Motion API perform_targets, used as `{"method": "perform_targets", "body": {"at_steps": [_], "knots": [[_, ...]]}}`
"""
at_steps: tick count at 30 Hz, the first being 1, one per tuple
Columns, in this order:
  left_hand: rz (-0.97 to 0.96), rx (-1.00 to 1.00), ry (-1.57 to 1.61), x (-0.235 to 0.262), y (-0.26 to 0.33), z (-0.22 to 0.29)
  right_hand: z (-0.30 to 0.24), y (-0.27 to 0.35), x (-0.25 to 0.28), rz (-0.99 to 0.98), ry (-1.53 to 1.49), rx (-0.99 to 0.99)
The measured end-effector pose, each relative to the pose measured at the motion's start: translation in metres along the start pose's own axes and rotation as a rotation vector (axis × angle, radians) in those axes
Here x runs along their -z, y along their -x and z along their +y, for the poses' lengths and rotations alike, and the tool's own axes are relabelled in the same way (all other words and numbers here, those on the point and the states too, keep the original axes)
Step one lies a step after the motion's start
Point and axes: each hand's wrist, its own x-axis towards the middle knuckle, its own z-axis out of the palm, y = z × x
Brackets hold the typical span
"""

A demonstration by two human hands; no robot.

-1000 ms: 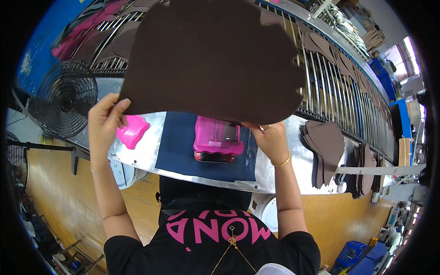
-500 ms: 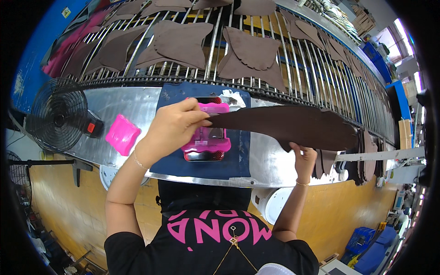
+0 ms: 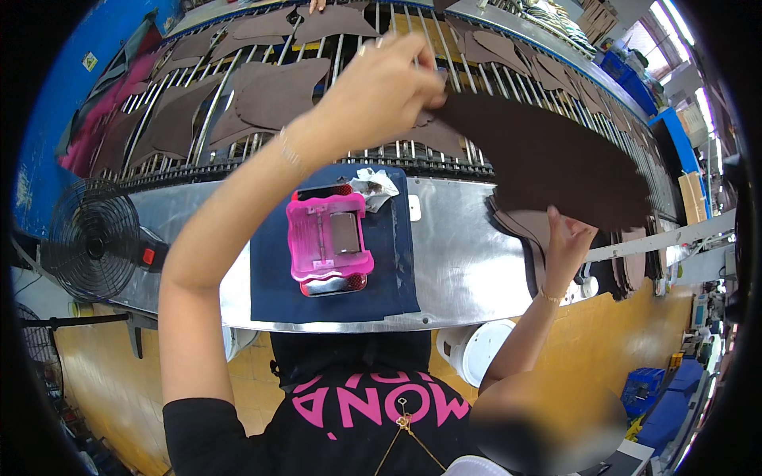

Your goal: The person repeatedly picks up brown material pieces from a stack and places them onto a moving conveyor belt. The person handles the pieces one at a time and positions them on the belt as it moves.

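A large dark brown leather piece (image 3: 559,163) hangs stretched between my two hands, over the right of the bench and the edge of the bar conveyor. My left hand (image 3: 397,83) pinches its upper left end, raised above the conveyor. At the piece's lower edge, my right hand (image 3: 565,242) grips it between thumb and fingers. Beneath my left forearm a pink plastic tray (image 3: 300,246) rests on a red-and-silver base, with a small brown block (image 3: 344,232) inside. Both sit on a dark blue mat (image 3: 389,293). Crumpled white tissue (image 3: 376,187) lies beside the tray.
Behind the bench runs a conveyor of metal bars (image 3: 341,59) carrying several brown leather pieces (image 3: 278,91). A black wire fan (image 3: 94,242) stands at left. More pieces (image 3: 520,226) lie under the held one at right. Another person's hand (image 3: 317,5) shows at the far edge.
My left hand has risen away from over the pink tray toward the conveyor. The leather piece has moved up and right with both hands. The pink lid at left is now hidden.
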Motion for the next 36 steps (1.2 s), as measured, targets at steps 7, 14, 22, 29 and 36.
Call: {"method": "perform_targets", "body": {"at_steps": [7,14,22,29,36], "knots": [[0.127,-0.155,-0.477,0.030,-0.081,-0.028,-0.036,-0.045,-0.059,0.193,0.498,0.280],[0.110,-0.356,-0.749,0.037,-0.078,-0.058,-0.088,-0.057,-0.088,-0.107,-0.009,0.376],[-0.022,-0.522,-0.793,0.012,-0.046,-0.065,-0.123,-0.023,-0.189,-0.732,-0.326,-0.144],[0.122,-0.267,-0.488,0.019,-0.014,-0.032,-0.079,0.026,-0.269,-0.583,-1.179,-0.840],[-0.043,0.039,-0.497,0.069,0.064,-0.027,-0.035,0.037,-0.310,-0.277,-1.285,-1.119]]}}
